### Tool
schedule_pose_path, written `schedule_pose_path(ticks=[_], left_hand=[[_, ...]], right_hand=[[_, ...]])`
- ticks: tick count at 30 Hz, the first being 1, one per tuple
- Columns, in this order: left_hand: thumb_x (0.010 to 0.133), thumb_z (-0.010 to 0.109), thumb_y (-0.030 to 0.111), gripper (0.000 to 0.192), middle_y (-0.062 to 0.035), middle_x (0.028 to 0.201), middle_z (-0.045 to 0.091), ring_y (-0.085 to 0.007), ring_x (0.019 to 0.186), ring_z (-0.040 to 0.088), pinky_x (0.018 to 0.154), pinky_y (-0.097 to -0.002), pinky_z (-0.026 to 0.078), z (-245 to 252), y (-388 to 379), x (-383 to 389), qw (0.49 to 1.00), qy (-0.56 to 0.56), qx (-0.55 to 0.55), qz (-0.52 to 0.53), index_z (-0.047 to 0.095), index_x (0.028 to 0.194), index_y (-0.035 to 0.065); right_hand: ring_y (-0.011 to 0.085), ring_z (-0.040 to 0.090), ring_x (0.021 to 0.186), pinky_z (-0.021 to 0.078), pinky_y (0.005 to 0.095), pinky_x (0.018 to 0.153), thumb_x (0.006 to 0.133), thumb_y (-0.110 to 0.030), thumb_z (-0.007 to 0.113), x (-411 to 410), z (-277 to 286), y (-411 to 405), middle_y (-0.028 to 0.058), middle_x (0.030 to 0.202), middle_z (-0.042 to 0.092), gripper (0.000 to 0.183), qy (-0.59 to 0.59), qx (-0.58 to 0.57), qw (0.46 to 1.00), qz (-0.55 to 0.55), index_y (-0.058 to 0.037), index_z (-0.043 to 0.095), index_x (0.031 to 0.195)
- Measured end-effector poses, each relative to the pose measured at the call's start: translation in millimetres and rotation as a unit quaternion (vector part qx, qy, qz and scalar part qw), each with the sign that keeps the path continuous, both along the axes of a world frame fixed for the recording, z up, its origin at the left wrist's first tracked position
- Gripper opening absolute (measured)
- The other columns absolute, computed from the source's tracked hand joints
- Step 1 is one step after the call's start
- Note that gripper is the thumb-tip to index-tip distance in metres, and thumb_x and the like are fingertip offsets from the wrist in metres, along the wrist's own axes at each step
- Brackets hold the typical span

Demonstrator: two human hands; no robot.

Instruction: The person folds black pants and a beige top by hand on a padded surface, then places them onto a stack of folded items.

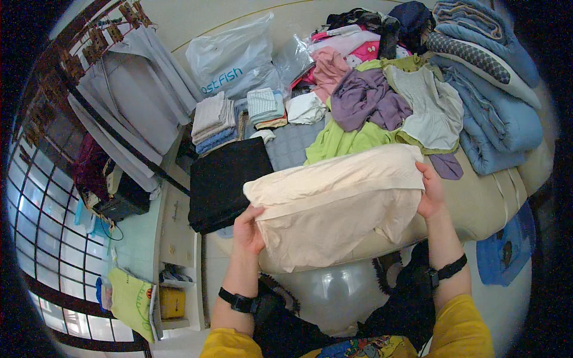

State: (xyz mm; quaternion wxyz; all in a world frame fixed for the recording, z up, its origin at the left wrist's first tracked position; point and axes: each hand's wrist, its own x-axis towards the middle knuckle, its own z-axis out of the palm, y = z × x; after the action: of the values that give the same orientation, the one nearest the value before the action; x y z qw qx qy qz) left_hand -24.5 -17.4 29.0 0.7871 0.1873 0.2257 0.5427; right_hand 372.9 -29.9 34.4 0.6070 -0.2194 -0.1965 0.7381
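Note:
A cream cloth garment (331,197) is stretched between my two hands, its upper part folded over and its lower part hanging loose. My left hand (249,230) grips its left end, thumb on top. At the other end, my right hand (432,190) pinches the corner near the fold. Behind the left end lies a folded black cloth (228,183). Just beyond the cream cloth, a lime-green garment (340,141) and a purple garment (365,98) lie loosely heaped beside a pale grey-white top (427,109).
Small folded cloths (212,118) stand in stacks by a white plastic bag (233,58). Thick folded blue quilts (501,129) are piled at the right of the cream sofa (483,206). Light clothes (134,85) hang from a clip rack at left. A blue plastic bin (506,255) is on the floor.

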Motion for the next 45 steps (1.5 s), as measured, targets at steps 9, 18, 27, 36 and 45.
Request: schedule_pose_path(ticks=[9,18,27,36,45], left_hand=[[0.077,0.049,0.0,0.057,-0.0183,0.131,0.045,-0.0309,0.122,0.044,0.104,-0.0409,0.035,-20,7,2,0.983,0.159,0.095,-0.012,0.035,0.132,-0.0023],[0.088,0.051,0.03,0.058,-0.0219,0.129,0.046,-0.0334,0.115,0.05,0.1,-0.0438,0.039,-28,-4,21,0.957,0.058,-0.212,-0.187,0.036,0.131,-0.0052],[0.088,0.057,0.017,0.049,-0.0176,0.125,0.051,-0.0291,0.113,0.052,0.097,-0.0419,0.043,-31,2,18,0.951,0.172,-0.17,-0.191,0.04,0.129,-0.0022],[0.087,0.059,0.023,0.042,-0.0144,0.118,0.057,-0.0249,0.106,0.057,0.091,-0.0374,0.046,21,0,-13,0.969,0.228,-0.076,-0.062,0.051,0.119,-0.0027],[0.087,0.058,0.029,0.033,-0.0055,0.096,0.063,-0.0108,0.074,0.059,0.047,-0.0238,0.041,87,12,-27,0.896,0.443,0.014,-0.025,0.058,0.105,0.0018]], right_hand=[[0.0296,0.053,0.111,0.04,0.0434,0.099,0.089,-0.036,0.043,-5,-2,4,0.0173,0.124,0.052,0.052,-0.019,-0.046,0.999,-0.007,0.0002,0.045,0.126],[0.0234,0.058,0.104,0.047,0.0367,0.091,0.082,-0.023,0.065,-12,12,-10,0.0127,0.118,0.057,0.052,-0.28,-0.104,0.949,0.105,0.0013,0.047,0.124],[0.0234,0.056,0.102,0.0443,0.0293,0.088,0.066,-0.037,0.078,4,-28,-16,0.0133,0.119,0.056,0.083,-0.604,0.028,0.777,0.175,0.0016,0.041,0.13],[0.0206,0.059,0.101,0.0479,0.0336,0.086,0.079,-0.026,0.068,18,34,-33,0.0102,0.115,0.058,0.053,-0.313,-0.036,0.948,0.036,-0.0026,0.049,0.123],[0.0078,0.056,0.062,0.0402,0.0207,0.042,0.089,-0.03,0.055,1,98,-6,0.0029,0.087,0.061,0.032,-0.419,-0.045,0.901,0.102,-0.0042,0.054,0.107]])
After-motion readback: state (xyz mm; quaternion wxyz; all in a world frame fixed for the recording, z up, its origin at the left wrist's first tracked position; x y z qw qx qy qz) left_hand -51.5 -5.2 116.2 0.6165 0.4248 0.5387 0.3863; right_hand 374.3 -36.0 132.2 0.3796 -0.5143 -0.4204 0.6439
